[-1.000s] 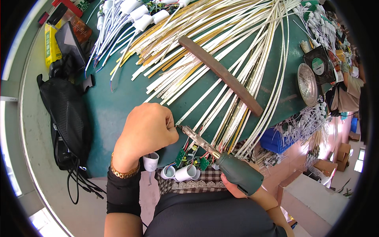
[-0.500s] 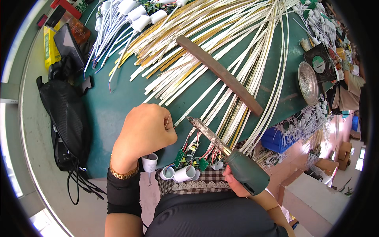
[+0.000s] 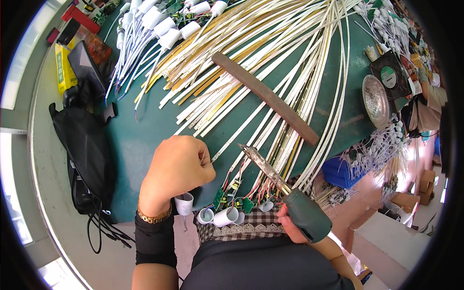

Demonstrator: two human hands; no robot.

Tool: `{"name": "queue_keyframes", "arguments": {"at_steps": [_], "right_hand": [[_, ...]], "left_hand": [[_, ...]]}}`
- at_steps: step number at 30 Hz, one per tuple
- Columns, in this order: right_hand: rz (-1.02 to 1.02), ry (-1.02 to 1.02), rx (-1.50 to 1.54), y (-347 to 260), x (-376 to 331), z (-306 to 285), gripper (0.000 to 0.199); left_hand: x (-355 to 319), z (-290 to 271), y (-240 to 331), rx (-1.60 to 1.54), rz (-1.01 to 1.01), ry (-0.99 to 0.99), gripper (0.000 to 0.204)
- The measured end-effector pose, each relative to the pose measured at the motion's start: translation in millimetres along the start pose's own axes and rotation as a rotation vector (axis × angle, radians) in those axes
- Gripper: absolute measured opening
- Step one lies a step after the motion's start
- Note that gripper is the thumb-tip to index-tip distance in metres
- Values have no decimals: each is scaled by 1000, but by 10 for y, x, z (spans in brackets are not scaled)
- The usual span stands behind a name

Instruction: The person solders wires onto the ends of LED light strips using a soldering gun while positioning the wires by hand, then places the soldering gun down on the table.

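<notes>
Soldering iron (image 3: 290,193) slants on the near side of the brown bar (image 3: 266,99), its handle gripped by the right hand (image 3: 291,227), which is partly hidden behind it. The left hand (image 3: 180,164), below and left of the bar, is curled closed; whether its fingers pinch anything, I cannot tell. The bar covers parts of the white strips (image 3: 212,100), some cut off beyond it at the top. Bare table (image 3: 137,154) lies left of the bar.
</notes>
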State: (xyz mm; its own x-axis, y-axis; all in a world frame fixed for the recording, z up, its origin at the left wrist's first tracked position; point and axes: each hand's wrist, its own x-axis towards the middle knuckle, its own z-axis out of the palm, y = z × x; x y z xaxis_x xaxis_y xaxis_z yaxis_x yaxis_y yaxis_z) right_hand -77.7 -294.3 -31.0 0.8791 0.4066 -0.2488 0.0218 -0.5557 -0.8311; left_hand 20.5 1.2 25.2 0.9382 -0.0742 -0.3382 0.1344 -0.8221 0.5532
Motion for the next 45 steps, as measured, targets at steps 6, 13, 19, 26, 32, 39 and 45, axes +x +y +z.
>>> {"name": "queue_keyframes", "arguments": {"at_steps": [6,13,19,26,32,39,45], "right_hand": [[-143,-53,-62,-122,60,-71,11],[-84,59,-19,-4,-3,21,24],[-134,17,-13,-37,24,-48,17],[-221,97,-128,18,-9,-9,8],[-237,90,8,-80,-7,-72,7],[-72,88,61,-39,-39,-55,21],[-113,42,57,-52,-27,-32,9]], "left_hand": [[-19,18,-26,-2,24,39,5],[-26,43,-41,11,67,73,5],[-40,61,-65,31,103,100,6],[-119,101,-10,1,51,144,8],[-292,83,-48,-396,-76,120,5],[-321,158,-124,-463,-5,279,11],[-328,307,-68,-499,-195,459,11]]}}
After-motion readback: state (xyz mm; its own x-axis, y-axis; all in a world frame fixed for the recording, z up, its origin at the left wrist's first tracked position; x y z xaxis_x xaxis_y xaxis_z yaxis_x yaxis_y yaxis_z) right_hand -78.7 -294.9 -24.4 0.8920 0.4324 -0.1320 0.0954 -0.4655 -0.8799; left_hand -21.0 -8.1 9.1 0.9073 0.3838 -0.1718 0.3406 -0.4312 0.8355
